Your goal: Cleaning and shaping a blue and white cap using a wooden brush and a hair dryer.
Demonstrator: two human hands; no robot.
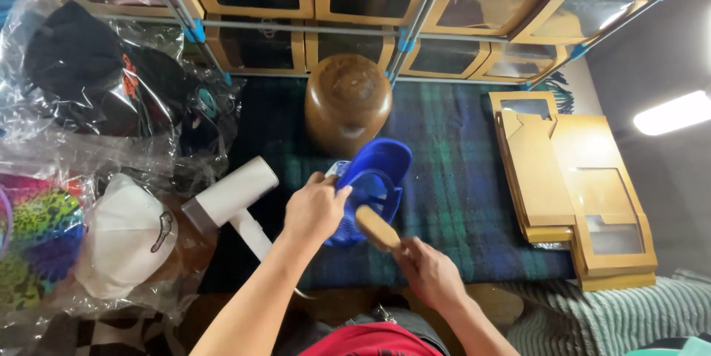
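left hand (315, 211) clamped on blue cap (370, 185), over the plaid blanket's (459, 193) near edge | right hand (429, 273) closed on wooden brush (378, 227) | brush's long axis slants up-left, head touching cap's near side | wooden head form (346, 108) just behind

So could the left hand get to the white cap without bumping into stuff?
Probably not easily. The left hand is gripping the blue cap, and the white cap sits inside a clear plastic bag. The white handheld device also lies between them, so it would have to let go and reach around.
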